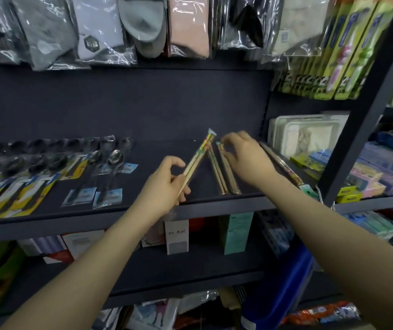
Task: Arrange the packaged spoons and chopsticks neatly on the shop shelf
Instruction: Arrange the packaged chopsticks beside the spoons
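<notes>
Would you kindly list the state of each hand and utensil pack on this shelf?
Left hand: gripping one chopstick pack, tilted above shelf.
Right hand: fingers on lying chopstick packs.
Spoon packs: lying flat, left side.
Rightmost chopstick pack: lying untouched.

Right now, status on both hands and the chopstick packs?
Left hand gripping one chopstick pack, tilted above shelf. Right hand fingertips on packs lying on shelf. Spoons off left, nothing blocking.
</notes>
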The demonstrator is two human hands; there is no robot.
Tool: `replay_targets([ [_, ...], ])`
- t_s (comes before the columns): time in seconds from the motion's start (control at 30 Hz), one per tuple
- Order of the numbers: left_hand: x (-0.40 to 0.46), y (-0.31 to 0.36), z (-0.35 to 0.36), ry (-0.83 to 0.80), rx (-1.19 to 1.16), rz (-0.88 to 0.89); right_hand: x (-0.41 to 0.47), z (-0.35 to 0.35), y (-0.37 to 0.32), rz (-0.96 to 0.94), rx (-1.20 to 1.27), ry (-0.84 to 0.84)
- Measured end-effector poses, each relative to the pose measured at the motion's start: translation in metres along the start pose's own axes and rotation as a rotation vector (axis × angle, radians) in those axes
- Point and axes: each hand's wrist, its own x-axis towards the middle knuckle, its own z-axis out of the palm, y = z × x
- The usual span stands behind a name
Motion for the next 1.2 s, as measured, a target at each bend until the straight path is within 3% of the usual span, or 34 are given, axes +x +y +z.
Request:
replay_targets([
  [0.07, 0.01, 0.0, 0.003, 0.028, -0.012, -0.032, 0.008, 0.015, 0.01, 0.002, 0.041, -0.268],
  [0.13, 0.019, 0.0, 0.005, 0.019, -0.105, -0.087, 0.012, 0.025, 0.015, -0.054, 0.06, -0.4],
  [0.27, 0.031, 0.001, 0.009, -0.041, -0.456, -0.202, 0.013, 0.023, 0.006, -0.151, 0.412, -0.176],
  [0.33, 0.036, 0.001, 0.011, -0.083, -0.659, -0.237, 0.009, 0.014, -0.003, -0.29, 0.544, -0.156],
  [0.47, 0.048, 0.003, 0.02, -0.068, -0.865, -0.271, 0.004, 0.01, -0.014, -0.457, 0.604, -0.304],
  [0.7, 0.062, -0.001, 0.025, 0.094, -0.778, -0.309, 0.004, 0.011, 0.008, -0.514, 0.579, -0.497],
  [0.8, 0.065, -0.003, 0.028, 0.097, -0.787, -0.339, 0.003, 0.014, 0.014, -0.499, 0.553, -0.457],
  [0.97, 0.067, -0.002, 0.035, 0.075, -0.769, -0.316, -0.001, 0.025, 0.011, -0.436, 0.71, -0.236],
  [1.2, 0.072, 0.002, 0.031, 0.064, -0.851, -0.303, 0.0, 0.025, 0.015, -0.2, 0.96, -0.139],
])
